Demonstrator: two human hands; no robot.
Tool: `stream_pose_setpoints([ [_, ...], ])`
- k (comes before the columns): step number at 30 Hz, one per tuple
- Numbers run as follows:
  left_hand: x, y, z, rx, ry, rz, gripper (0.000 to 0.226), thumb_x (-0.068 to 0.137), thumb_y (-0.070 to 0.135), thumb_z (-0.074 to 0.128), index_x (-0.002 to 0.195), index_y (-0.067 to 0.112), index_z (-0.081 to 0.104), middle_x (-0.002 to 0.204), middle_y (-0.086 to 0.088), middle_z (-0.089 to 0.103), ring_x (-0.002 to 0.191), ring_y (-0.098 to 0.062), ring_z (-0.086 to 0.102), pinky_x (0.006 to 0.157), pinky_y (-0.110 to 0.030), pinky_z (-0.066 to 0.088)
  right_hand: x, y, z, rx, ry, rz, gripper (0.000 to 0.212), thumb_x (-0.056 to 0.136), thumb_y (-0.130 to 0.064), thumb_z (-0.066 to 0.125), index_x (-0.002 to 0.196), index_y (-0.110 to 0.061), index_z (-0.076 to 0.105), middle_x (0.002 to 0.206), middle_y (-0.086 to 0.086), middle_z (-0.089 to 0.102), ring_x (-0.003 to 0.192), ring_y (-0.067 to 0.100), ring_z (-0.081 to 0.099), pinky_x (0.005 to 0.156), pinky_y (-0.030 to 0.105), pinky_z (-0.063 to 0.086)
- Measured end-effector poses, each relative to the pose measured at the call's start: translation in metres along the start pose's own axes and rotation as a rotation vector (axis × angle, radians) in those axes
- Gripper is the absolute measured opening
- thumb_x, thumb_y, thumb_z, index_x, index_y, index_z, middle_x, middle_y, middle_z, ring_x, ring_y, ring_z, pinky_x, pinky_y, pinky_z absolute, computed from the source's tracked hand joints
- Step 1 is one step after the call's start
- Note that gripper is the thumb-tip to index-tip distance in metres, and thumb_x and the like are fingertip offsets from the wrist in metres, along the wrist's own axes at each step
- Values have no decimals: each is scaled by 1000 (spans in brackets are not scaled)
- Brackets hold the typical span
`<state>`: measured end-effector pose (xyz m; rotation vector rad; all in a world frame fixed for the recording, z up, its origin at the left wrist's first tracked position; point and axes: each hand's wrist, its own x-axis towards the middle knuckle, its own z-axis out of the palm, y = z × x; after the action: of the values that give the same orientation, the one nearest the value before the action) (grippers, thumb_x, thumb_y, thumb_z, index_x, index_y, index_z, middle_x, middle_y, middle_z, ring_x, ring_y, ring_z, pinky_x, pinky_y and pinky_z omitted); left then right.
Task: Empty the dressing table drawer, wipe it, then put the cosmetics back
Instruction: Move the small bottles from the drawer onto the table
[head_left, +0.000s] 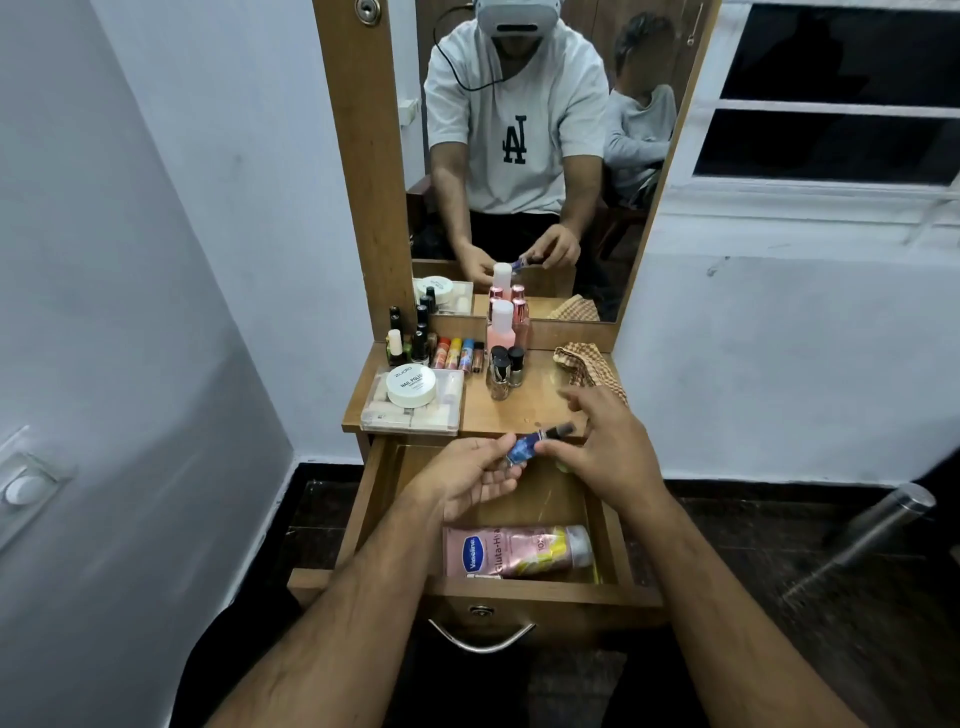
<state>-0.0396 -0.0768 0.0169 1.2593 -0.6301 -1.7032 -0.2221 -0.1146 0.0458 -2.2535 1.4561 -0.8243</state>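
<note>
Now two hands (467, 475) (605, 457) hold one blue tube (524, 448).

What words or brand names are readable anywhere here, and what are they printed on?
"Vaseline" and "Gluta-Hya": pink lotion tube in the drawer.
"NAIL POLISH": white round jar; the brand above it is unclear.
"LA", mirrored: white T-shirt in the mirror.
Small blue tube and lip balm sticks: print too blurred.
</note>
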Motion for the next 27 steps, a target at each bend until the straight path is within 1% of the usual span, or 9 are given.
stream_pose_setpoints([
  [2, -4, 10, 8, -97, -43, 46, 23, 96, 22, 58, 102, 0, 64, 73, -8, 68, 58, -8, 64, 56, -19, 57, 1, -4, -2, 298, 68, 108, 58, 73, -34, 86, 124, -25, 60, 105, -8, 63, 93, 9, 59, 76, 25, 50],
  [4, -5, 19, 17, -142, -62, 74, 22, 98, 23, 56, 99, 2, 64, 69, -7, 67, 55, -7, 64, 54, -18, 56, 2, -8, 1, 629, 11, 171, 30, 76, -23, 85, 100, -18, 68, 88, -6, 70, 81, 11, 66, 64, 25, 52],
  [7, -5, 26, 25, -134, -38, 92, 22, 98, 24, 55, 96, 4, 64, 66, -7, 68, 54, -8, 65, 54, -19, 57, 4, -12, 7, 833, -15, 167, 15, 80, -8, 79, 77, -18, 68, 66, -6, 69, 60, 6, 62, 46, 19, 46],
  [10, 1, 28, 27, 103, 168, 238, 23, 99, 26, 56, 99, 7, 69, 77, -5, 72, 66, -8, 68, 61, -21, 57, 18, -12, 11, 743, 59, 181, 18, 80, -8, 80, 75, -21, 68, 65, -9, 69, 62, 4, 62, 52, 19, 48],
  [13, 13, 29, 25, 432, 581, 547, 17, 97, 29, 57, 90, 22, 72, 79, 5, 73, 75, -8, 69, 68, -29, 59, 45, -5, 17, 552, 143, 245, 22, 79, -14, 81, 71, -27, 66, 67, -11, 68, 67, 7, 64, 61, 33, 56],
  [15, 15, 33, 26, 523, 739, 649, 15, 95, 31, 60, 96, 25, 73, 85, 10, 72, 81, -7, 68, 72, -32, 59, 65, -3, 20, 408, 173, 256, 16, 79, -18, 80, 75, -27, 68, 75, -10, 69, 73, 13, 66, 68, 40, 59],
  [21, 20, 51, 30, 617, 817, 653, 27, 97, 23, 58, 121, 16, 67, 118, 2, 68, 100, 2, 49, 73, -6, 36, 109, -5, 36, 96, 134, 252, 17, 83, -17, 77, 99, -14, 76, 96, 1, 75, 85, 15, 66, 80, 33, 56],
  [24, 25, 55, 31, 630, 791, 630, 29, 98, 20, 56, 125, 13, 65, 127, -1, 65, 103, 5, 38, 84, -9, 32, 120, -2, 44, 34, 94, 270, 16, 84, -17, 76, 100, -13, 76, 97, 2, 75, 87, 16, 66, 81, 30, 54],
  [27, 28, 57, 30, 646, 753, 618, 31, 98, 21, 55, 126, 14, 64, 126, 0, 65, 103, 3, 43, 84, -13, 33, 126, 0, 49, 19, 92, 283, 19, 85, -16, 75, 104, -13, 75, 103, 3, 75, 94, 17, 67, 87, 32, 54],
])
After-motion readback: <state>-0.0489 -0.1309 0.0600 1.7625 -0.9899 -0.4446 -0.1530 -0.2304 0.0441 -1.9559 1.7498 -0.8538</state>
